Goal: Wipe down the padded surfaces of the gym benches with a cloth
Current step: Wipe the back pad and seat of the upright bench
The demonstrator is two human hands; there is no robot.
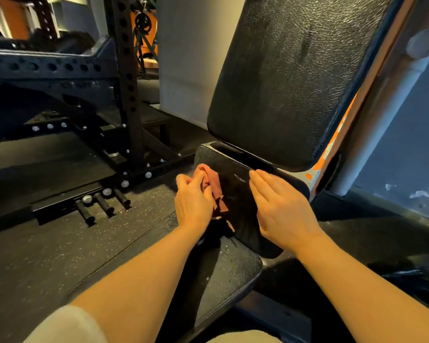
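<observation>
The left hand [193, 201] is gripping a cloth [212, 184] at the seat pad's [235, 191] left edge; the right hand [280, 209] is lying flat, fingers straight.

A: Your left hand [193, 201] covers most of the cloth [213, 186]; only the far end and some near scraps show.

B: Backrest pad [290, 78]?

A: Top cut off by the frame edge. Your right hand [280, 209] hides part of the seat pad [235, 194]. Rack [126, 78] at far left is blurred.
</observation>
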